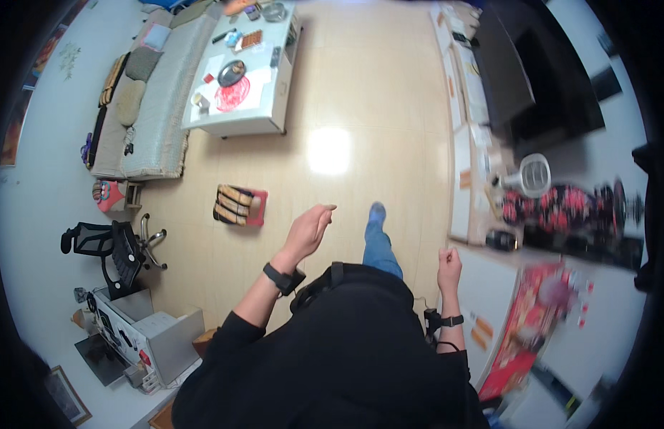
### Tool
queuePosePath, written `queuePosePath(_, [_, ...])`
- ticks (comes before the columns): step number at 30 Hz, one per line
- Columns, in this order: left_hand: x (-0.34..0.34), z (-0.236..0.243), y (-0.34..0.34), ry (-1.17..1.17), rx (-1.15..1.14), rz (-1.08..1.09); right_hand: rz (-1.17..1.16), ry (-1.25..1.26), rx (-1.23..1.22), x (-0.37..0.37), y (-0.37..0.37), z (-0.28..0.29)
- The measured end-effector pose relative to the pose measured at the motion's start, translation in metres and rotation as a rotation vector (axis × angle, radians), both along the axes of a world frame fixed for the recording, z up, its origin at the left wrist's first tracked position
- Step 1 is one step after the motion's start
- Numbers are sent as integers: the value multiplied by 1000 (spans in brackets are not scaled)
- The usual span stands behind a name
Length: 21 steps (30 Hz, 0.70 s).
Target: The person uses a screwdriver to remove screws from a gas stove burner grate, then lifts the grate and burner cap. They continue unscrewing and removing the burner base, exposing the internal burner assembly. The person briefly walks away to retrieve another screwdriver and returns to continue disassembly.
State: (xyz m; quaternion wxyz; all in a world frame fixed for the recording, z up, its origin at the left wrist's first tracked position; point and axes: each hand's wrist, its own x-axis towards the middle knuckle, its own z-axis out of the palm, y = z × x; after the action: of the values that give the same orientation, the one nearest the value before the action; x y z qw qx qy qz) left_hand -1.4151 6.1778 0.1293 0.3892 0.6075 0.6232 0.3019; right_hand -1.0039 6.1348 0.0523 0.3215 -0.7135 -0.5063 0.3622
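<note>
My left hand (308, 232) hangs in the air in front of my body, its fingers stretched loosely forward with nothing in them. A dark band circles that wrist. My right hand (450, 268) is held out at my side beside the long white cabinet (459, 179), its fingers curled into a loose fist with nothing visible in it. A dark watch (452, 321) sits on the right wrist. Nearest to my left hand, though apart from it, a low red stool (259, 207) stands on the floor with a tan and black striped cushion (233, 204) on it.
Ahead on the left, a white coffee table (275, 107) bears a dark plate (232, 72) and other items beside a long sofa (160, 93). A black office chair (121, 250) and a desk (171, 343) stand left. A television (504, 64) and floral vase (568, 207) line the right.
</note>
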Motion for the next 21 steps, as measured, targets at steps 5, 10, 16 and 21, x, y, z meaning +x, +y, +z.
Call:
queuePosePath(5, [-22, 18, 144, 112, -168, 74, 260, 79, -95, -60, 256, 11])
queuePosePath(10, [-64, 2, 287, 60, -223, 324, 622, -2, -25, -143, 509, 47])
queuePosePath(16, [-119, -38, 562, 136, -243, 294, 614, -121, -28, -183, 772, 49])
queuePosePath(21, [-134, 0, 834, 122, -70, 4, 387, -64, -96, -161, 912, 56])
